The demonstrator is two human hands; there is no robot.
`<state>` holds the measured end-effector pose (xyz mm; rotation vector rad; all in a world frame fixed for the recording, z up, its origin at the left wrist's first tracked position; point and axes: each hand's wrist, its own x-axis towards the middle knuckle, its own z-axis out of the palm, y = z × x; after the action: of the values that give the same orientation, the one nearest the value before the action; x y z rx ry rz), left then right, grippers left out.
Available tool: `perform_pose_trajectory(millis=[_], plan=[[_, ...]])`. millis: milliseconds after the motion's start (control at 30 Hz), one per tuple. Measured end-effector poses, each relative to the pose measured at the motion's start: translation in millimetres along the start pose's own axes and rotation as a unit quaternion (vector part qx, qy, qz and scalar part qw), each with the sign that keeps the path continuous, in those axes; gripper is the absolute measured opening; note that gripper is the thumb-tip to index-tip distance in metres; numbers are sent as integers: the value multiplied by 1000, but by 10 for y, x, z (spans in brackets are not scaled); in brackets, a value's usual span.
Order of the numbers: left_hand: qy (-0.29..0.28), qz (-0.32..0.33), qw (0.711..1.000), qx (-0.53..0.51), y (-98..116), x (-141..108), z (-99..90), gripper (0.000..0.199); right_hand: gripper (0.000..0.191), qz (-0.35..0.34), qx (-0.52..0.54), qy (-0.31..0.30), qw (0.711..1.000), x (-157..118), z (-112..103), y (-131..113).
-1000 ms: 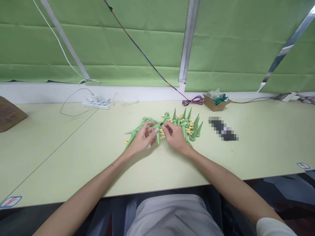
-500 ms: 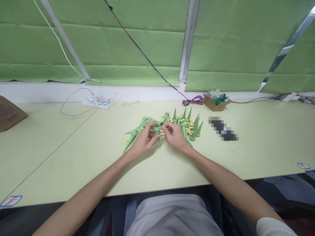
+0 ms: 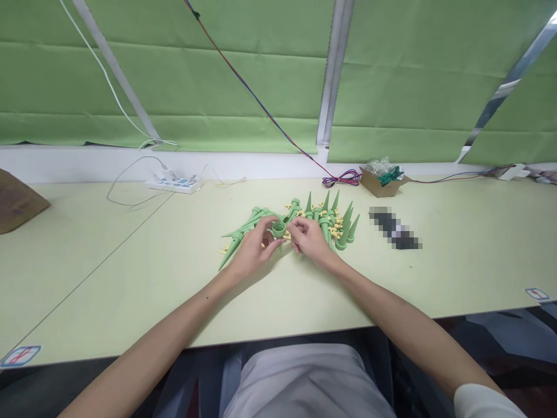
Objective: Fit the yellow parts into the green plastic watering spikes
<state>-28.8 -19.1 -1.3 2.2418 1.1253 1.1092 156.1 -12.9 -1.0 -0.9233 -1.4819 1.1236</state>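
My left hand (image 3: 253, 247) is closed around a green plastic watering spike (image 3: 279, 232), thumb on its near side and fingers on the far side. The spike's round open mouth tips toward me, and its point is mostly hidden below. Just to the right, my right hand (image 3: 311, 239) has its fingertips pinched together beside the rim; whatever they hold is too small or hidden to make out. Around both hands lie several more green spikes (image 3: 235, 247), many with small yellow valve pieces (image 3: 335, 232) on or among them.
A cardboard box (image 3: 385, 187) with plastic wrap and green material stands behind the pile, near coiled red-blue wire (image 3: 343, 179). At the back left is a white power strip (image 3: 174, 184). A blurred dark object (image 3: 395, 228) lies to the right; a brown item (image 3: 20, 203) is far left.
The held spike has tilted, so its open mouth now faces me more and its point shows less. My right hand has barely moved.
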Motion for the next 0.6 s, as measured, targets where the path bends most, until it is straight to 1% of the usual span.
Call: perform_pose_trajectory(millis=[100,300,467,600], plan=[[-2,-12,1000,-23,21,10,15,39,37,-5,11,8,1000,2,11,13],[-1,-43,997,-60,93,14,8,49,40,-12,12,22,1000,-2,15,4],[16,-76,990,-117,94,21,2,44,42,-35,-1,43,998,3,12,15],[39,-133,971,-193,78,59,-3,40,38,-60,-2,53,997,-8,7,24]])
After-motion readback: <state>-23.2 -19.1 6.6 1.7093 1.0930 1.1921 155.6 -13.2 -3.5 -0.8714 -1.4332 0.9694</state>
